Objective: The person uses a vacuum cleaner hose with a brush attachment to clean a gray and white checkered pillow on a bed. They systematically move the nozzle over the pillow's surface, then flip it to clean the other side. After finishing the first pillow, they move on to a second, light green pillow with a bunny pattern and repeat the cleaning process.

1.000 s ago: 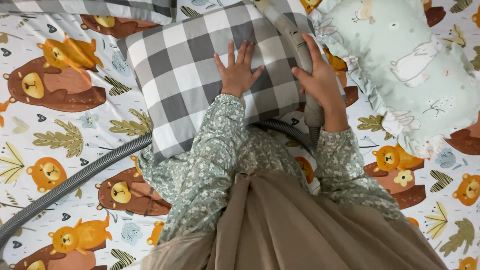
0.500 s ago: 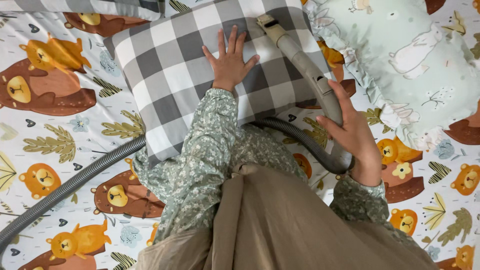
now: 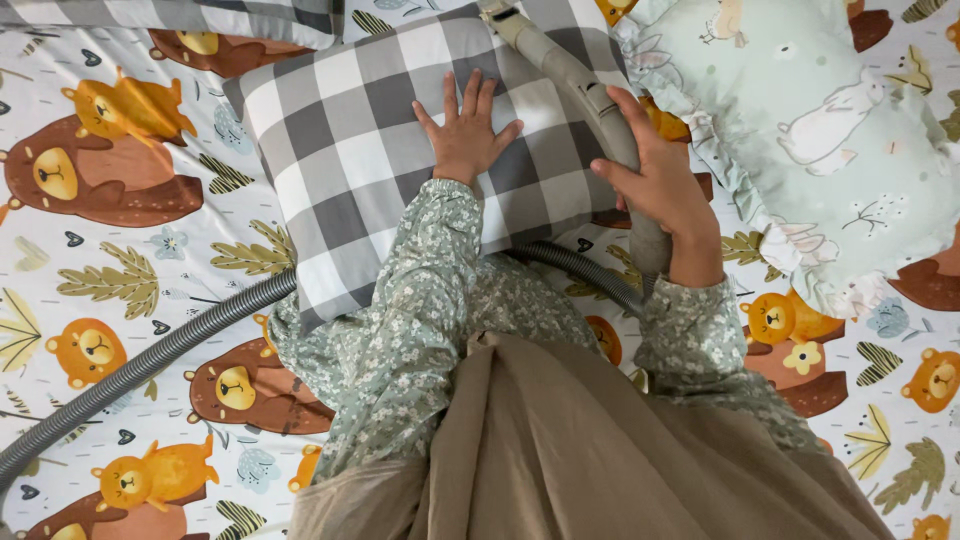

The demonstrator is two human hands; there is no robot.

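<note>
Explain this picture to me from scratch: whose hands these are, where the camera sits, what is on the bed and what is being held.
The picture comes from a camera worn on a person's head, looking down, so both hands and the floral sleeves are that person's own. The left hand lies flat, fingers spread, on a grey and white checked pillow. The right hand is closed around the beige vacuum wand, which lies across the pillow's right side. Its grey ribbed hose runs off to the lower left. Underneath is a bed sheet printed with bears and leaves. A pale green ruffled pillow with animal drawings lies at the upper right.
</note>
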